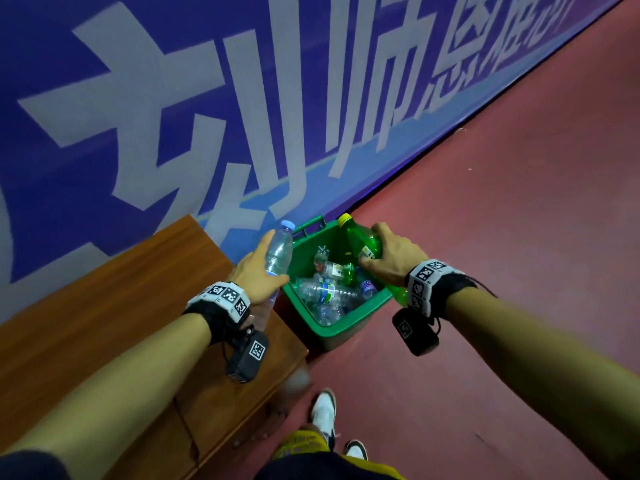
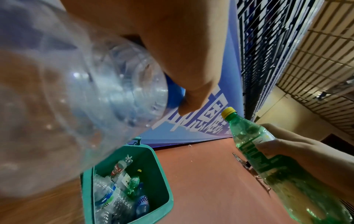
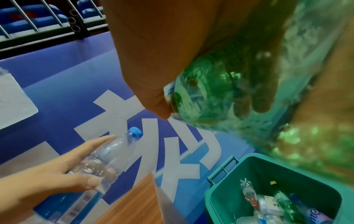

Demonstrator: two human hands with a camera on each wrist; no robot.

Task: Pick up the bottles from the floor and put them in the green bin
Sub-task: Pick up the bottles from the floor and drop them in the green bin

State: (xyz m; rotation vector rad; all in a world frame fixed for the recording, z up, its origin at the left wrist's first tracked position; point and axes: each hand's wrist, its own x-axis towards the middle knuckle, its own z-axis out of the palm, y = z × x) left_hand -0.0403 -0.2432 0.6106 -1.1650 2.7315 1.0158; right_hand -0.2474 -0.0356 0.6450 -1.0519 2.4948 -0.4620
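My left hand grips a clear water bottle with a blue cap, held just left of the green bin. My right hand grips a green bottle with a yellow cap over the bin's right rim. The bin stands on the red floor and holds several empty bottles. From the left wrist, the clear bottle fills the frame with the bin below and the green bottle at right. From the right wrist, the green bottle is close, the clear bottle lower left.
A wooden bench stands left of the bin against a blue banner wall with white characters. Red floor stretches to the right. My white shoes are near the bench's corner.
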